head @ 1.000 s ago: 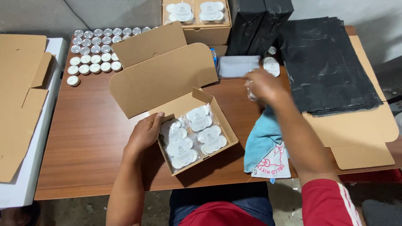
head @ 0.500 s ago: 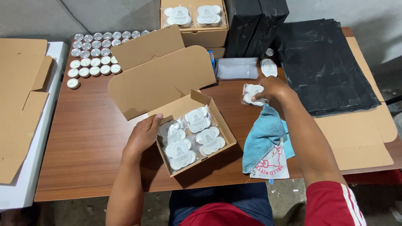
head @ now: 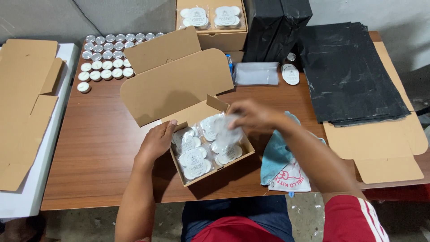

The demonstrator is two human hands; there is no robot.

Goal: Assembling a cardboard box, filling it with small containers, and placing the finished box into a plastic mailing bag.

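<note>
A person sits at the near edge of a brown wooden table (head: 98, 148), seen from above. An open cardboard box (head: 214, 148) stands near the middle of the near edge, its lid (head: 177, 83) folded back toward the far side. Inside lie clear packets of small white round candles (head: 193, 162), packed side by side.

The left hand (head: 156, 143) rests on the box's left wall, fingers curled over the rim, gripping the cardboard. It sits where it was half a second ago.

The right hand (head: 253, 115) has changed place. Half a second ago it was out on the table to the right of the box, closing on a clear candle packet (head: 227, 127) that lay beyond a blue cloth. Now it is above the box's right side, fingers pinched together on that packet, which hangs blurred just over the packets already inside. Whether it touches them cannot be told.

The blue cloth (head: 280, 154) lies just right of the box. Black plastic sheets (head: 354, 71) cover the far right corner over flat cardboard (head: 389, 152). Rows of loose candles (head: 105, 56) fill the far left corner. A second filled box (head: 210, 22) stands at the far edge.
</note>
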